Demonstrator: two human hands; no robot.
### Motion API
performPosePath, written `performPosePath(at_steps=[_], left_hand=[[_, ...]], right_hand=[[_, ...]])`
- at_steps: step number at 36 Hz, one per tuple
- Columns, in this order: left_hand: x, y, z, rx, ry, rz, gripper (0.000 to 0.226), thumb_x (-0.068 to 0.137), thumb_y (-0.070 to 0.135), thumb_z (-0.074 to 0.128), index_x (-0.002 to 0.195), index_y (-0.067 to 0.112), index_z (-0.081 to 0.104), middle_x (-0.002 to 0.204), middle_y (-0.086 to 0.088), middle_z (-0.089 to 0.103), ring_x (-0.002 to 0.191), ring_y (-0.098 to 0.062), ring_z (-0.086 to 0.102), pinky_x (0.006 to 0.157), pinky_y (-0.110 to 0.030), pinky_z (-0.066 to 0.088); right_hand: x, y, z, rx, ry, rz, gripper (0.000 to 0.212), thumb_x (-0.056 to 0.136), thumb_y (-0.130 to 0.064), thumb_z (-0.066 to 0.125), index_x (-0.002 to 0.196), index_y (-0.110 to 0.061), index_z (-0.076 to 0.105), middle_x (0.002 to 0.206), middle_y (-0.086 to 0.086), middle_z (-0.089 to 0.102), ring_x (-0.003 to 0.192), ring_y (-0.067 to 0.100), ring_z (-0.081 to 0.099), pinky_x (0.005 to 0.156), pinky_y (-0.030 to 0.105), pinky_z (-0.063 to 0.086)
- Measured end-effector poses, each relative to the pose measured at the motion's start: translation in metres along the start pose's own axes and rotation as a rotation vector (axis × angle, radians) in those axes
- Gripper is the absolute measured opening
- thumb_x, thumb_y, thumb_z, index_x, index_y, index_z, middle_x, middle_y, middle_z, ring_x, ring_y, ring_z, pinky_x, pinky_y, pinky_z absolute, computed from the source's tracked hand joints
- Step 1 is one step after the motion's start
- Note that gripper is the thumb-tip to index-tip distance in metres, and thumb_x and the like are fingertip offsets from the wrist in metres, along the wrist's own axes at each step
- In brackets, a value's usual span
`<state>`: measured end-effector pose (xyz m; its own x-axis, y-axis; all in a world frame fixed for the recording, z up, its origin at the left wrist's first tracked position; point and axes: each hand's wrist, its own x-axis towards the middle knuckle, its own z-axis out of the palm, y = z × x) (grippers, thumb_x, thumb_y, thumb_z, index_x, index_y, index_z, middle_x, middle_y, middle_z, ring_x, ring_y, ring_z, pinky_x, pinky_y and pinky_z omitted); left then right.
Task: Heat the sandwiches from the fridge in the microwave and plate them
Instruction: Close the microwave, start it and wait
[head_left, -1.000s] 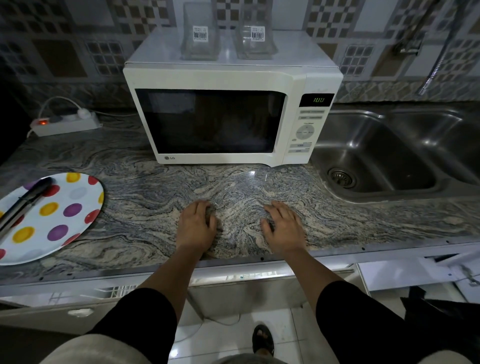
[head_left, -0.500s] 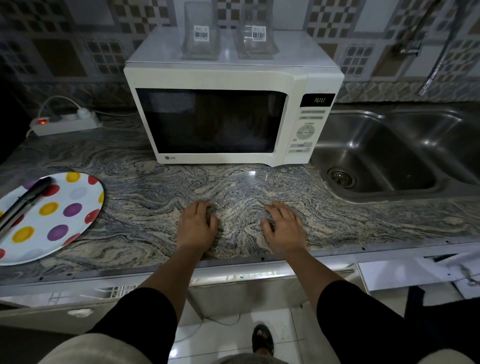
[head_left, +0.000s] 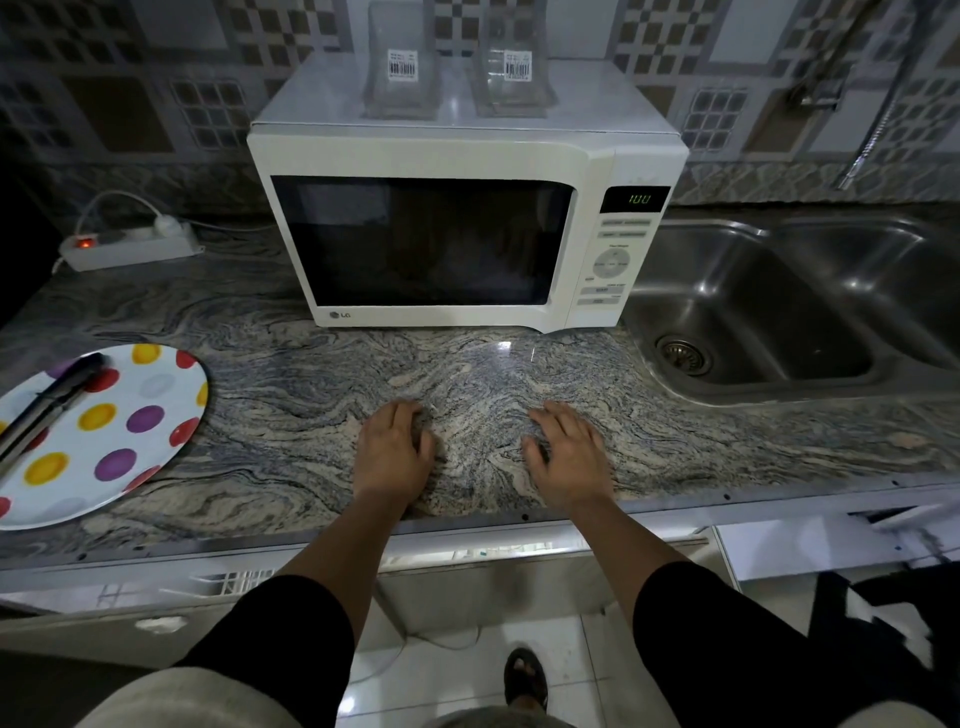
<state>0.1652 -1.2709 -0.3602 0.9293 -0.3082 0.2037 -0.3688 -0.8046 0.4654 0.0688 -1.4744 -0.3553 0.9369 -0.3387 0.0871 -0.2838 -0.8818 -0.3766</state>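
Observation:
A white microwave (head_left: 457, 156) stands on the marble counter (head_left: 291, 405) with its door closed and green digits lit on its display (head_left: 638, 199). Its dark window hides whatever is inside. Two clear empty sandwich boxes (head_left: 402, 67) (head_left: 511, 65) with barcode labels sit on its top. At the left lies a white plate with coloured dots (head_left: 119, 431), and black tongs (head_left: 47, 410) rest across it. My left hand (head_left: 392, 452) and my right hand (head_left: 569, 454) rest palm down on the counter in front of the microwave, holding nothing.
A steel double sink (head_left: 769, 312) with a drain lies right of the microwave, and a tap hose (head_left: 872, 109) hangs above it. A power strip (head_left: 124, 244) with a red light sits at the back left. The counter's front edge runs just below my wrists.
The digits on the microwave display have changed. Both hands stay in place on the counter.

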Motion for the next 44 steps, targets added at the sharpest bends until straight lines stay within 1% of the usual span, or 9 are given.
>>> performPosePath(at_steps=[3,11,16,21,26,29,34,42,44], left_hand=[[0.0000,0.0009,-0.0008,0.005,-0.001,0.001,0.036,0.091,0.025,0.054,0.124,0.011,0.056,0.124,-0.010,0.056,0.115,-0.028,0.049,0.104,-0.040,0.037],[-0.0001,0.0003,-0.0010,0.004,-0.010,-0.004,0.036,0.092,0.026,0.052,0.124,0.012,0.054,0.125,-0.009,0.055,0.117,-0.027,0.048,0.105,-0.039,0.037],[0.0005,0.0012,-0.0010,-0.001,-0.019,-0.017,0.036,0.092,0.026,0.051,0.125,0.013,0.053,0.127,-0.008,0.054,0.119,-0.026,0.047,0.106,-0.039,0.036],[0.0003,0.0012,-0.0012,0.004,-0.024,-0.023,0.037,0.092,0.027,0.050,0.126,0.014,0.052,0.128,-0.008,0.053,0.120,-0.026,0.046,0.106,-0.039,0.037],[0.0006,0.0015,-0.0008,0.012,-0.029,-0.032,0.037,0.093,0.028,0.049,0.127,0.015,0.051,0.128,-0.008,0.052,0.120,-0.026,0.046,0.107,-0.039,0.036],[0.0005,0.0006,-0.0004,0.018,-0.030,-0.033,0.037,0.093,0.029,0.048,0.127,0.015,0.051,0.128,-0.008,0.052,0.120,-0.026,0.046,0.107,-0.039,0.037],[0.0006,0.0020,-0.0012,0.015,-0.035,-0.038,0.038,0.093,0.030,0.048,0.127,0.015,0.051,0.128,-0.008,0.052,0.120,-0.026,0.046,0.107,-0.039,0.037],[0.0007,0.0028,-0.0029,0.026,-0.037,-0.028,0.036,0.091,0.027,0.050,0.124,0.013,0.053,0.124,-0.009,0.054,0.116,-0.028,0.049,0.104,-0.040,0.039],[0.0005,0.0032,-0.0032,0.037,-0.038,-0.024,0.036,0.091,0.026,0.050,0.124,0.013,0.054,0.122,-0.009,0.054,0.115,-0.028,0.049,0.104,-0.040,0.039]], right_hand=[[-0.0002,0.0003,0.0001,0.003,0.003,-0.001,0.060,0.089,-0.050,0.024,0.137,-0.023,0.049,0.148,0.000,0.040,0.140,0.018,0.031,0.115,0.038,0.019],[0.0001,0.0011,0.0007,0.001,0.008,-0.008,0.069,0.085,-0.054,0.016,0.137,-0.023,0.048,0.148,0.000,0.040,0.140,0.018,0.030,0.115,0.037,0.019],[0.0005,0.0009,0.0011,0.001,0.009,-0.002,0.060,0.090,-0.051,0.022,0.137,-0.025,0.048,0.149,-0.001,0.039,0.141,0.017,0.029,0.115,0.035,0.016],[-0.0004,0.0007,0.0002,0.004,0.008,-0.001,0.070,0.084,-0.056,0.014,0.137,-0.025,0.048,0.149,-0.001,0.039,0.141,0.017,0.028,0.115,0.035,0.016],[-0.0003,0.0015,0.0007,0.004,0.001,0.002,0.060,0.090,-0.051,0.023,0.138,-0.024,0.047,0.150,-0.001,0.038,0.141,0.018,0.028,0.116,0.036,0.016],[0.0000,0.0011,0.0003,0.002,-0.001,0.000,0.064,0.088,-0.053,0.019,0.138,-0.025,0.047,0.150,-0.001,0.038,0.142,0.018,0.027,0.116,0.036,0.016],[0.0002,0.0013,-0.0002,0.005,-0.007,0.000,0.056,0.091,-0.046,0.029,0.139,-0.024,0.046,0.151,-0.002,0.036,0.142,0.017,0.026,0.116,0.035,0.014],[0.0001,0.0007,-0.0014,-0.002,-0.015,-0.004,0.056,0.090,-0.046,0.028,0.139,-0.024,0.046,0.150,-0.001,0.037,0.141,0.017,0.027,0.116,0.035,0.016],[0.0003,0.0004,-0.0011,0.005,-0.011,-0.006,0.060,0.090,-0.049,0.022,0.138,-0.024,0.047,0.150,-0.001,0.038,0.141,0.018,0.028,0.115,0.036,0.017]])
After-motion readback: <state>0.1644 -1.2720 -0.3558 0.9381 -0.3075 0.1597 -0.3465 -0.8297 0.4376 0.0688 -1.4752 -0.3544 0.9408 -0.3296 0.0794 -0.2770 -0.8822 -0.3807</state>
